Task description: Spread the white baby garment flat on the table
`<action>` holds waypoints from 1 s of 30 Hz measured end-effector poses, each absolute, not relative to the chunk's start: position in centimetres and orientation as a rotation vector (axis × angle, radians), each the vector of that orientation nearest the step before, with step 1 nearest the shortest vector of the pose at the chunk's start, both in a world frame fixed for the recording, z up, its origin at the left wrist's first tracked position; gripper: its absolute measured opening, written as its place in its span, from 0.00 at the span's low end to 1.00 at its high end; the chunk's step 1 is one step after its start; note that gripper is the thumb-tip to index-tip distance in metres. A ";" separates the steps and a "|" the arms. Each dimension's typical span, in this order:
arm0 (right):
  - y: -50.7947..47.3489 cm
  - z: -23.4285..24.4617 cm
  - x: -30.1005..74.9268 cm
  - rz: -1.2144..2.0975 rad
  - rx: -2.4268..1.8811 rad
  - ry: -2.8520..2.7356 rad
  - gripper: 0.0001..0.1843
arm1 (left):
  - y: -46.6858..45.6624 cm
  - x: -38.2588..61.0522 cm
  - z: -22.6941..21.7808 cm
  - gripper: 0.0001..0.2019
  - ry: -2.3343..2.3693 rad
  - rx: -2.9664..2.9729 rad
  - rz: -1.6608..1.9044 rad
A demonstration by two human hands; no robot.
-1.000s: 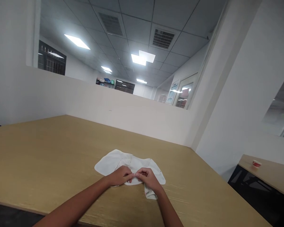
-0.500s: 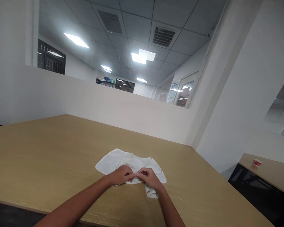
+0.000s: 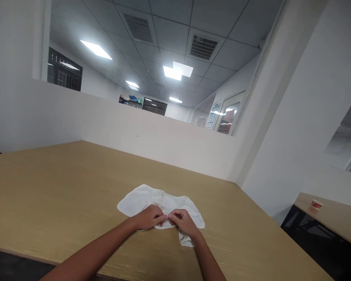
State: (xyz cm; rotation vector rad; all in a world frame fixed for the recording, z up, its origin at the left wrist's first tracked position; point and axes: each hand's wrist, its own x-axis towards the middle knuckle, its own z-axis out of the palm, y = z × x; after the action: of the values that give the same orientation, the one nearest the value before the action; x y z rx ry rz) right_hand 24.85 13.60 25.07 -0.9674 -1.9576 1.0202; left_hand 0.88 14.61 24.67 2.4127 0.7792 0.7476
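Observation:
A small white cloth garment (image 3: pixel 143 199) lies spread on the wooden table (image 3: pixel 61 187), near its front edge. My left hand (image 3: pixel 148 217) and my right hand (image 3: pixel 183 220) rest side by side on the cloth's near edge. Both have fingers curled and pinched on the fabric, fingertips almost touching each other. A fold of the cloth (image 3: pixel 185 240) hangs out below my right wrist.
White partition walls (image 3: pixel 163 136) close the table at the back and right. A second table (image 3: pixel 333 218) stands at the far right with a small red-and-white cup (image 3: pixel 316 203) on it. A dark gap separates the two tables.
Both hands stay pinched on the cloth's near edge in the same place. Only the camera shifts slightly.

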 end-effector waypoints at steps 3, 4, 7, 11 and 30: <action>13.7 25.2 24.8 0.959 -0.994 -1.934 0.26 | 14.7 0.9 24.5 0.30 0.781 2.419 0.749; 13.7 25.3 24.9 0.930 -1.003 -1.927 0.25 | 14.8 0.9 24.4 0.30 0.783 2.419 0.750; 13.9 25.3 25.1 0.829 -1.041 -1.920 0.25 | 14.9 0.8 24.3 0.29 0.787 2.417 0.754; 14.2 24.8 25.6 0.704 -1.090 -1.952 0.24 | 14.9 0.8 24.2 0.30 0.780 2.414 0.760; 14.2 24.7 26.3 0.609 -1.103 -1.957 0.19 | 15.0 0.9 23.9 0.21 0.784 2.414 0.756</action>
State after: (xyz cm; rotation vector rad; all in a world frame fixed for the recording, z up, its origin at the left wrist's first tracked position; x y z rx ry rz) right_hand 26.30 14.17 24.68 -1.1030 -1.9566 0.6094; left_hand 0.93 15.02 23.88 2.4143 0.7837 0.7556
